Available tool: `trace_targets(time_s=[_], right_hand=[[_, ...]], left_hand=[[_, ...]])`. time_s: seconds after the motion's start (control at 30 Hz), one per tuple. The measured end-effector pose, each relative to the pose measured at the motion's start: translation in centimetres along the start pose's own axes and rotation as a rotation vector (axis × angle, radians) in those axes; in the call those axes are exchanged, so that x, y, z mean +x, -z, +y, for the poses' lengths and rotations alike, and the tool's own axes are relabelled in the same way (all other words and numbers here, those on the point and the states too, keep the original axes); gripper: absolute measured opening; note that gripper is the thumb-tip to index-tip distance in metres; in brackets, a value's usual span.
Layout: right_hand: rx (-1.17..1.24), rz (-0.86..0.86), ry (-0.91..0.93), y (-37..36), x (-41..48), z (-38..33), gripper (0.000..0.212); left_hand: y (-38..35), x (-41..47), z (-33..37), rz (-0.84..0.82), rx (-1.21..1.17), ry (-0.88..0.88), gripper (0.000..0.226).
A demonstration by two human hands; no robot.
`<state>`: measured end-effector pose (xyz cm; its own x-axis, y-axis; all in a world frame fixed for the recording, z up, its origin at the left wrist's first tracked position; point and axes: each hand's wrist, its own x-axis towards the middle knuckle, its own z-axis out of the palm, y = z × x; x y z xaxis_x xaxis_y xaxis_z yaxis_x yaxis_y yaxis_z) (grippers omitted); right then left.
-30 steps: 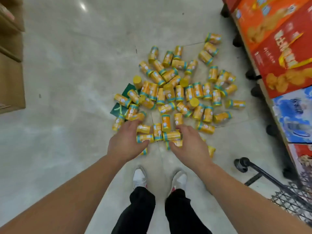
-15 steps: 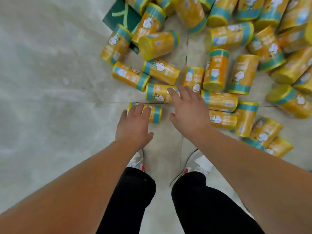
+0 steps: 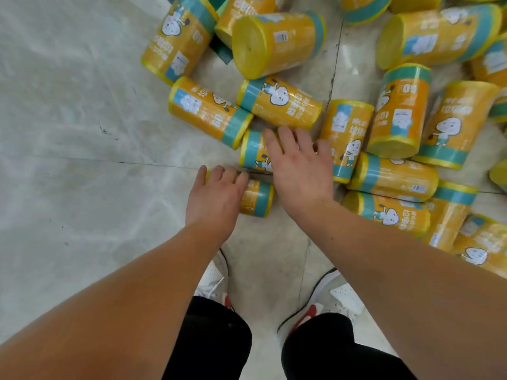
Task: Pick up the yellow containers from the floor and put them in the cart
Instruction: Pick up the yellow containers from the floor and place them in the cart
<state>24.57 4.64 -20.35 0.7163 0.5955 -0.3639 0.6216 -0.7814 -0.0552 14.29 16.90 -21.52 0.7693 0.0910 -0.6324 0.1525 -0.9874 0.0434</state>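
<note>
At the nearest yellow container (image 3: pixel 258 198), your left hand (image 3: pixel 216 198) rests on it, fingers (image 3: pixel 219 174) loose; just beyond, your right hand (image 3: pixel 299 165) spreads, holding nothing. Grasping step: next, curl fingers round and lift.

The left arm (image 3: pixel 123 297) and right arm (image 3: pixel 411 270) stretched forward and down. The left grip (image 3: pixel 216 196) had its fingers bent downward; the right grip (image 3: pixel 299 171) was flat, fingers spread.

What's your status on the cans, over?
Left hand on nearest can, grip unclear. Right hand open over next can. Nothing lifted off the floor yet; cart out of view.
</note>
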Motion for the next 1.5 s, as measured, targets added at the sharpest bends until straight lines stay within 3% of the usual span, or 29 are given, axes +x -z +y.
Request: trace_targets(time_s=[0.17, 0.27, 0.37, 0.57, 0.63, 0.8, 1.0, 1.17, 1.23, 1.33, 1.5], right_hand=[[-0.005, -0.026, -0.062, -0.2, -0.4, 0.1, 0.072], [0.112, -0.003, -0.17, 3.2, -1.5, 0.1, 0.07], [0.293, -0.036, -0.263, 9.7, -3.2, 0.7, 0.073], [0.694, 0.148, -0.538, 27.4, -8.6, 2.5, 0.077], [0.845, 0.233, -0.651, 33.9, -10.6, 3.4, 0.079], [1.117, 0.474, -0.808, 48.2, -17.3, 6.2, 0.059], [1.243, 0.731, -0.936, 60.9, -29.3, 10.6, 0.052], [1.267, 0.857, -1.022, 65.6, -41.4, 15.1, 0.052], [1.263, 0.89, -1.044, 65.9, -46.8, 16.9, 0.048], [1.255, 0.923, -1.084, 64.9, -55.6, 19.4, 0.05], [1.161, 0.91, -1.214, 59.7, -69.0, 22.9, 0.06]], left_hand=[[0.8, -1.1, -1.0, 0.051, -0.056, 0.0, 0.058], [4.1, -3.1, -1.3, 0.032, -0.127, 0.056, 0.061], [10.0, -6.3, -0.9, 0.045, -0.252, 0.169, 0.062], [26.7, -13.9, 1.0, 0.128, -0.609, 0.324, 0.059], [33.2, -16.5, 2.0, 0.194, -0.704, 0.304, 0.057], [48.4, -22.9, 6.5, 0.282, -0.896, 0.155, 0.056], [60.7, -31.0, 15.7, 0.222, -1.202, -0.141, 0.06], [64.2, -38.4, 25.7, 0.135, -1.254, -0.336, 0.074], [64.2, -41.2, 30.0, 0.093, -1.23, -0.394, 0.07], [62.7, -46.0, 37.2, 0.039, -1.165, -0.472, 0.056], [56.8, -53.1, 48.8, -0.086, -1.066, -0.513, 0.072]])
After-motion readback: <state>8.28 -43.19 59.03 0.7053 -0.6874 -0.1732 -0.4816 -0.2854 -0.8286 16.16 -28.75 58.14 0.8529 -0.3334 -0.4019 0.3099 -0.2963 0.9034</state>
